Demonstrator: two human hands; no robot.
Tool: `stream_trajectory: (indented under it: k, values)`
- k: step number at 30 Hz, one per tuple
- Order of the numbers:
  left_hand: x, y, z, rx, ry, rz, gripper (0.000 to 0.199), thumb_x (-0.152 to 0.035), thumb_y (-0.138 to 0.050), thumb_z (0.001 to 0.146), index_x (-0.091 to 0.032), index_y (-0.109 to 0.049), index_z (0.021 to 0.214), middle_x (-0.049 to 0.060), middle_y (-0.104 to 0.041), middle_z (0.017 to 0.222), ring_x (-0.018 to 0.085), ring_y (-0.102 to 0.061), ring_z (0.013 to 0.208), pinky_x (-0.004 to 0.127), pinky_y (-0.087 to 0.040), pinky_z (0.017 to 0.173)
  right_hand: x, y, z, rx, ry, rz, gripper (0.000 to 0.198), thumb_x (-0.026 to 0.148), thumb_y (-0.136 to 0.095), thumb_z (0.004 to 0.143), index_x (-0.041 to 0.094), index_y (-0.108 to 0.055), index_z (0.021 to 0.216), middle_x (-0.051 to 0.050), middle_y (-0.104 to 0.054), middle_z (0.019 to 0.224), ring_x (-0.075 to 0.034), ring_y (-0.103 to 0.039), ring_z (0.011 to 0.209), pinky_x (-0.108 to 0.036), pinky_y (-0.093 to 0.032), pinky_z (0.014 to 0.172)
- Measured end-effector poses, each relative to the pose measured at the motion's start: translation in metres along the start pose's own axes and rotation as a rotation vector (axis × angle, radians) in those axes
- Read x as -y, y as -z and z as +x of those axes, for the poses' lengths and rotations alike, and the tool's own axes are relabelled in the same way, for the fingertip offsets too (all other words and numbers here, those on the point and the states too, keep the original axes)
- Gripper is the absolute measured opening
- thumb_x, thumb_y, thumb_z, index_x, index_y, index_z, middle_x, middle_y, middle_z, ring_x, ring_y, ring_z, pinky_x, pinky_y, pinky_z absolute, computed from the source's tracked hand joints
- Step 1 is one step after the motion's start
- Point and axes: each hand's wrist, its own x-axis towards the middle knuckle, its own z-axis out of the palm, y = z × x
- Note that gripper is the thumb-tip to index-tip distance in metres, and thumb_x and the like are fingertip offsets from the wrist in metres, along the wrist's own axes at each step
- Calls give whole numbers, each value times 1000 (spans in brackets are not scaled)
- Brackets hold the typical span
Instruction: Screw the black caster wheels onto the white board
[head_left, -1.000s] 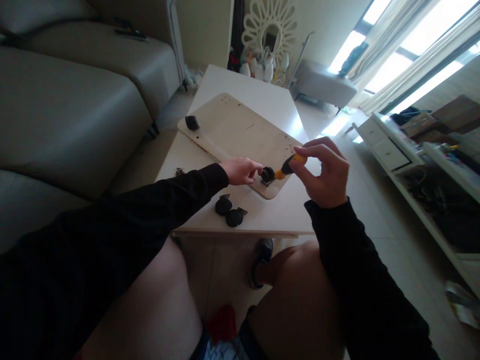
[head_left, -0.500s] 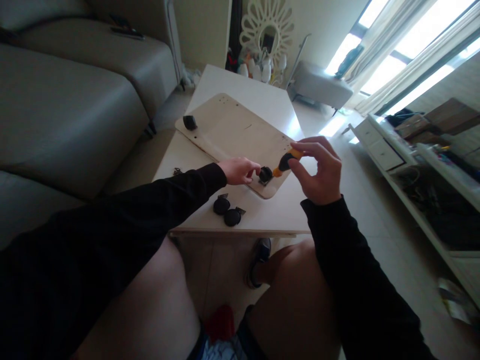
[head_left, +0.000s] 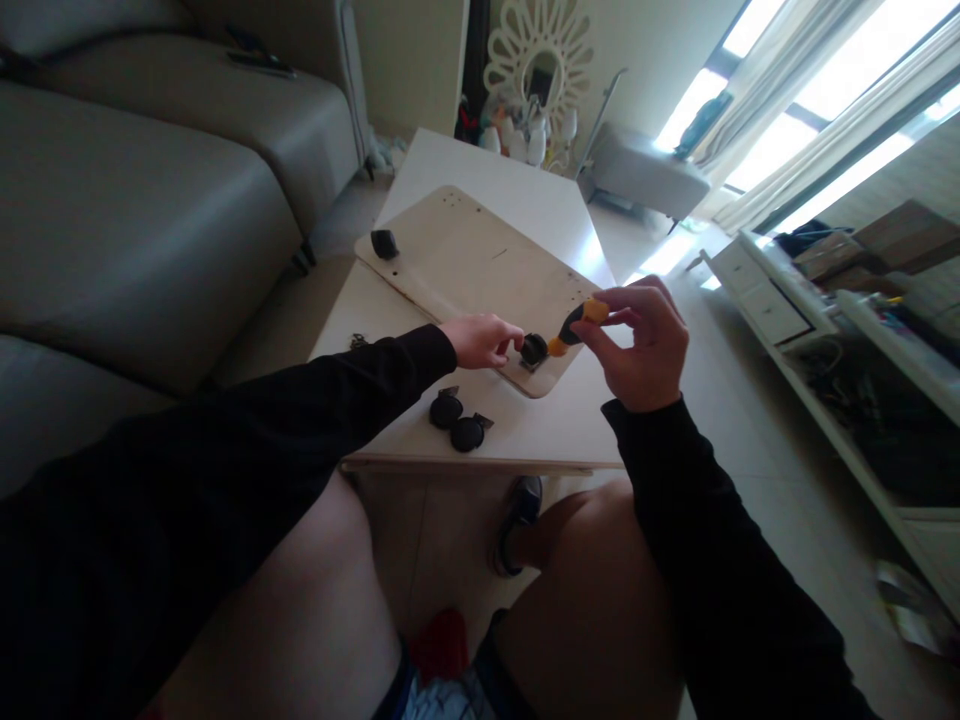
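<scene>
My right hand (head_left: 641,345) pinches a yellow-and-black screwdriver (head_left: 574,325) by the end of its handle. The tool slants down to the base of a black caster wheel (head_left: 534,348), near the front right corner of a pale board (head_left: 480,260). From the left, my left hand (head_left: 484,343) steadies this caster, its fingers bent and the fingertips against the wheel's side. The screwdriver's tip is too small to make out. Another caster (head_left: 384,244) stands at the board's far left corner. Two loose casters (head_left: 466,433) with metal plates lie in front of the board.
The board rests on a white table (head_left: 397,440). Small dark screws (head_left: 358,341) lie beside my left forearm. A grey sofa (head_left: 142,200) stands to the left, a white cabinet (head_left: 757,290) to the right. My knees are close to the table's front edge.
My right hand has shifted very slightly to the right and down, and its grip on the screwdriver handle has turned a little. My left hand stays at the caster; the whole view has drifted slightly.
</scene>
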Motion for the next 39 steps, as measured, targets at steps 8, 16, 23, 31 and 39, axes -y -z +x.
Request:
stream_trajectory:
  k: [8,16,23,31,39]
  values:
    - [1,1,0,2,-5,-8,34,-20,-66,86,-21,-73,119,2,-79,93,16,-67,78,28,-41,72,3,4,3,29,99,-66,22,18,-81,82,27,-72,100,1,-75,106,-16,-74,92,-34,-62,72]
    - [8,-3,1,-27,-38,-2,33,-23,-65,85,-22,-73,118,0,-78,90,15,-65,74,26,-40,69,-4,10,3,70,80,-75,20,20,-74,87,26,-72,106,-2,-71,105,-21,-72,102,-46,-63,89]
    - [5,-1,0,-5,-12,3,34,-22,-64,85,-22,-73,118,1,-79,93,16,-67,76,28,-42,71,-5,12,3,76,40,-50,23,25,-78,84,26,-71,106,-3,-71,109,-22,-71,104,-48,-62,93]
    - [4,-1,-1,-5,-17,11,30,-21,-66,85,-22,-73,114,0,-80,94,14,-65,70,27,-42,69,-5,9,-1,-7,-69,-121,24,32,-86,75,26,-65,84,3,-63,85,-17,-66,82,-41,-64,77]
    - [-2,8,-9,32,22,9,30,-21,-65,86,-20,-73,114,1,-79,93,15,-67,77,26,-42,71,-31,56,3,-494,-483,-59,29,41,-83,76,26,-65,92,-1,-68,88,-19,-70,77,-39,-65,66]
